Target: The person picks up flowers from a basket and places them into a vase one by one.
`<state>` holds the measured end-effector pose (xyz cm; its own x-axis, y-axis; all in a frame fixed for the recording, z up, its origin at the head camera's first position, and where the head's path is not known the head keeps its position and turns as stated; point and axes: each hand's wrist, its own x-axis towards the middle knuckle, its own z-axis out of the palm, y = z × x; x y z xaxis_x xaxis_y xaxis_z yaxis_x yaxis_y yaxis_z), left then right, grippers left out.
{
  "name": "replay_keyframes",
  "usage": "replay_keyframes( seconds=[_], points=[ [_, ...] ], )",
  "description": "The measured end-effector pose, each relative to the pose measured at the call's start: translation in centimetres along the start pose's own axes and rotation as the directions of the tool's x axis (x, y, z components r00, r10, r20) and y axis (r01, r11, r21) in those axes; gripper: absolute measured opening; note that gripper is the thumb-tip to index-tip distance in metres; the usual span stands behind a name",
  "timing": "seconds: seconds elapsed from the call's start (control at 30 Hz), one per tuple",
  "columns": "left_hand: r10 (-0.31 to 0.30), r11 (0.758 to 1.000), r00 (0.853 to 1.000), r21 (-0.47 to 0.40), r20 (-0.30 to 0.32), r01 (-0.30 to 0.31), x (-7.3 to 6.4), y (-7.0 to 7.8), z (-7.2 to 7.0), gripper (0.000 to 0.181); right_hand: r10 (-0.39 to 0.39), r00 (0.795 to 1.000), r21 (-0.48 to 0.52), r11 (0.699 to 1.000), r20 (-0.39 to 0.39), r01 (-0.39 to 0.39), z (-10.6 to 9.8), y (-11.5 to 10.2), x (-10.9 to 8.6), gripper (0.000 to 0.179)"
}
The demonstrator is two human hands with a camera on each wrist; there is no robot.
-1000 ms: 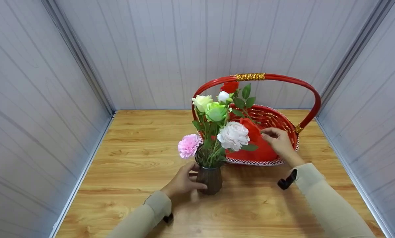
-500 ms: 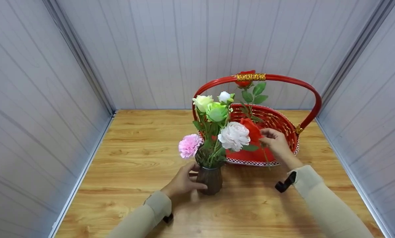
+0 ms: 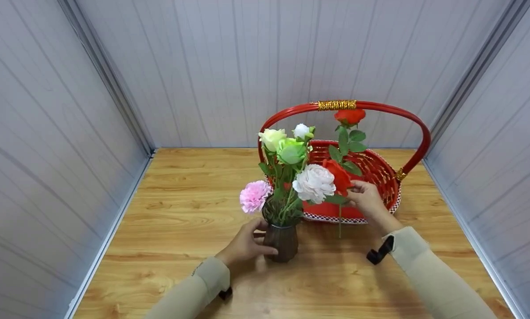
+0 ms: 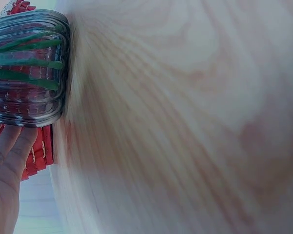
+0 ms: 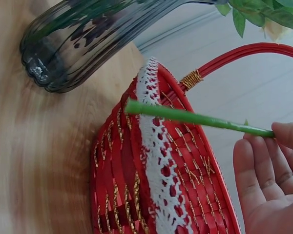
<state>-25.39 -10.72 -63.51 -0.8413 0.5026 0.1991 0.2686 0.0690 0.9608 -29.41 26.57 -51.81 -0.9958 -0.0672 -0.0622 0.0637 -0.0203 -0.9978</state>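
My left hand [image 3: 247, 243] holds the side of a dark ribbed glass vase [image 3: 281, 246], thumb in front; in the left wrist view its fingers [image 4: 14, 146] lie along the glass. The vase carries a pink carnation [image 3: 254, 196], a white peony [image 3: 314, 183], green and cream roses, a white bud and a red flower [image 3: 337, 176]. My right hand [image 3: 368, 201] pinches the stem of a red rose [image 3: 350, 116] between thumb and fingers. That rose stands upright over the basket, and the green stem's cut end [image 5: 133, 107] points down, apart from the vase.
A red woven basket [image 3: 387, 188] with white lace trim and a tall handle [image 3: 418, 153] stands behind the vase, to the right. The wooden table [image 3: 194, 195] is enclosed by pale panel walls [image 3: 212, 79] at the back and both sides.
The red rose has swung from leaning left to upright, its head moving right. My right hand has shifted slightly left and down with it. The left hand and vase stay in place.
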Motion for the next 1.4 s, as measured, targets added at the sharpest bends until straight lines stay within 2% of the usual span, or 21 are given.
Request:
replay_keyframes(
  seconds=[0.43, 0.73, 1.1, 1.4],
  points=[
    [-0.019, 1.000, 1.000, 0.003, -0.002, 0.019, 0.0, 0.2, 0.0, 0.061, 0.019, 1.000, 0.005, 1.000, 0.022, -0.019, 0.7, 1.5, -1.0, 0.019],
    [-0.026, 1.000, 1.000, 0.010, 0.005, 0.026, -0.1, 0.3, 0.0, 0.063, -0.042, 0.999, 0.035, 0.999, 0.020, 0.041, 1.5, 2.3, -1.9, 0.020],
    [-0.035, 0.999, 0.999, 0.003, 0.000, 0.035, -0.1, 0.4, 0.0, 0.061, -0.114, 0.993, 0.040, 0.993, -0.002, 0.114, 2.7, 2.0, -3.6, 0.020],
    [-0.041, 0.999, 0.999, -0.006, 0.003, 0.041, -0.1, 0.4, 0.0, 0.062, -0.238, 0.970, 0.052, 0.969, -0.052, 0.241, 3.7, 0.6, -5.2, 0.020]
  ],
)
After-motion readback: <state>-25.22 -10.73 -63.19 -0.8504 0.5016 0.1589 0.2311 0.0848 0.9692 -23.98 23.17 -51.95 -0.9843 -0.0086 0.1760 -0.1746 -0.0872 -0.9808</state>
